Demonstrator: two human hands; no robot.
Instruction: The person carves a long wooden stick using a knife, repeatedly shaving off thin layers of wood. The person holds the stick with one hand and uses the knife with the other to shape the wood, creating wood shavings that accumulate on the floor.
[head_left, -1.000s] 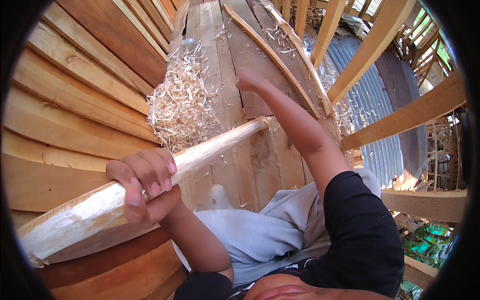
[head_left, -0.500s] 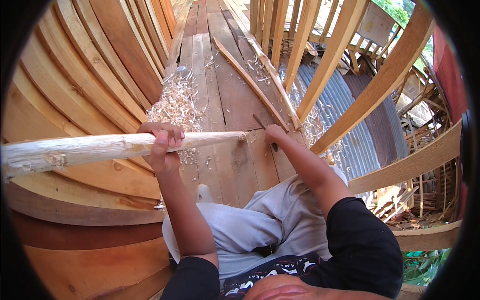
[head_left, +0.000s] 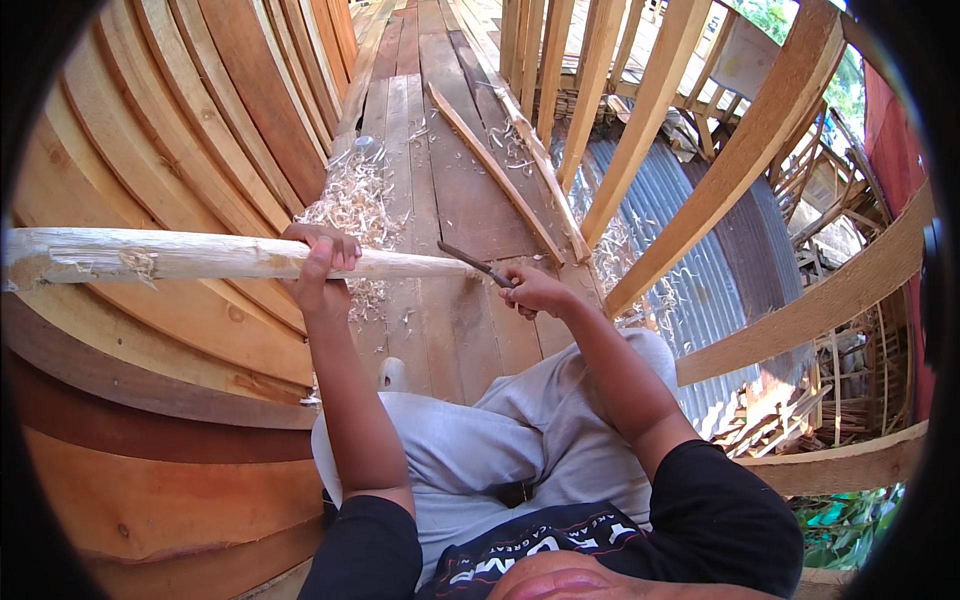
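My left hand (head_left: 322, 268) is wrapped around a long pale wooden pole (head_left: 180, 256) that lies nearly level across the left half of the view, its tapered tip pointing right. My right hand (head_left: 532, 290) grips a dark-bladed knife (head_left: 475, 264) by the handle. The blade rests against the tapered tip of the pole. Below the hands are my lap in light grey trousers and a plank floor (head_left: 450, 190).
A heap of pale wood shavings (head_left: 352, 205) lies on the planks behind my left hand. Curved hull planks (head_left: 150, 150) rise at the left. Slanted timber ribs (head_left: 660, 100) and corrugated metal sheeting (head_left: 690, 260) are at the right. A loose slat (head_left: 495, 175) lies on the floor.
The pole has swung from slanting toward me to nearly level. My right hand has come back from the planks with the knife, and its blade now meets the pole's tip.
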